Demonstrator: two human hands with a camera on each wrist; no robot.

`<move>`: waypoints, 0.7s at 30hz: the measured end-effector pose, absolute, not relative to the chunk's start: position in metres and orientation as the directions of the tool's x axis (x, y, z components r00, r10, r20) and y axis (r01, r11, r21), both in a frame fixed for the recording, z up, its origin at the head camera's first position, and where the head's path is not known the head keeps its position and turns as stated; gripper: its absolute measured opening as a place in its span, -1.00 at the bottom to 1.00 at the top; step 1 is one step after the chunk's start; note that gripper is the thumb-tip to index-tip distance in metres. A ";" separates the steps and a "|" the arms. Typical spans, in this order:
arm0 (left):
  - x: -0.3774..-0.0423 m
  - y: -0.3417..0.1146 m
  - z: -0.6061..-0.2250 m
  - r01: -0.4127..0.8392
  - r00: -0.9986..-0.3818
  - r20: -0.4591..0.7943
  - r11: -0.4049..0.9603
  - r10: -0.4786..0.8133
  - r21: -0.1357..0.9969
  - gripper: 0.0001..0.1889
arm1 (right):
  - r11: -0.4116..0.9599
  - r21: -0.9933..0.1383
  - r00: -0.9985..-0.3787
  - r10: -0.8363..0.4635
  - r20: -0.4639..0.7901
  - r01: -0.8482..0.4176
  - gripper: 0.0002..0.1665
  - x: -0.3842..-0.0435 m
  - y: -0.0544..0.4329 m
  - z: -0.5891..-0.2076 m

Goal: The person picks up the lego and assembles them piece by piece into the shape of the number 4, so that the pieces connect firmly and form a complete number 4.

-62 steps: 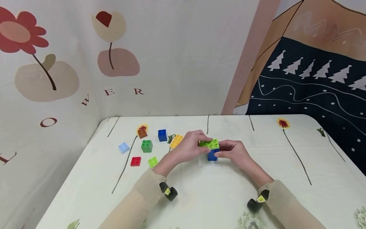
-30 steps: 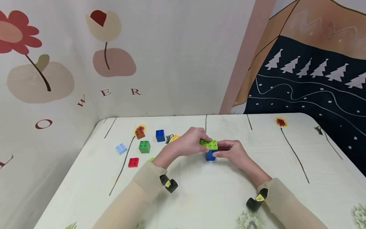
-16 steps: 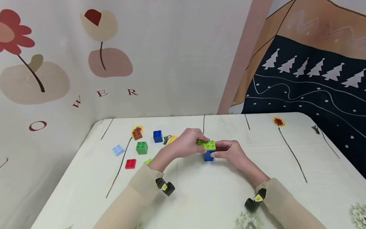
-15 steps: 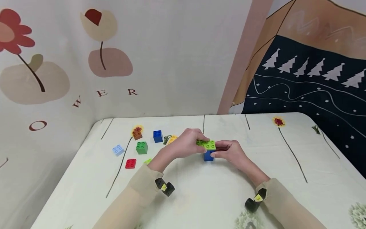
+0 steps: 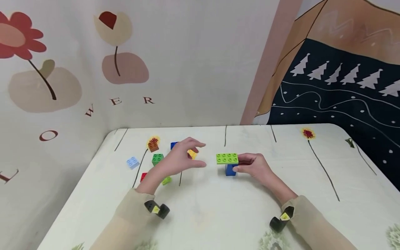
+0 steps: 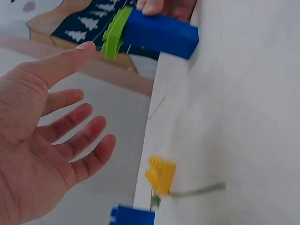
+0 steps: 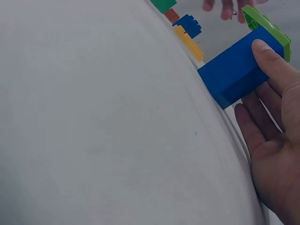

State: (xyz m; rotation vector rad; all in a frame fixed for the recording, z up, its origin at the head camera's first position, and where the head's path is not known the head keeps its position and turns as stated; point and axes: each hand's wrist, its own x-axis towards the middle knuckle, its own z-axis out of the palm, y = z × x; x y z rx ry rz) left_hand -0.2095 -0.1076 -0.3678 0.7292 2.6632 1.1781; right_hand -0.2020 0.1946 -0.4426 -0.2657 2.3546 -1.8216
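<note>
Blue tower (image 5: 230, 170) pinched by right grip (image 5: 255, 167), one lime plate (image 5: 227, 159) atop; left grip (image 5: 179, 159) spread; seven loose bricks (image 5: 132, 163).

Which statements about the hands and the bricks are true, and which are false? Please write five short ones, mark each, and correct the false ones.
1. The right hand holds the blue block below the long lime green brick. True.
2. The left hand holds nothing. True.
3. The long lime green brick stays fully within the outline of the blue block. False: it overhangs towards the left hand.
4. In the head view, the light blue brick lies farthest left of the loose bricks. True.
5. The light blue brick lies nearer to the right hand than to the left hand. False: the left hand is nearer.
</note>
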 end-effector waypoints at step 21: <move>-0.218 -0.129 -0.407 0.235 -0.958 0.057 0.653 0.281 0.720 -0.36 | 0.265 -0.964 -0.974 -0.223 -0.031 -0.030 -0.45 -0.202 0.195 -0.443</move>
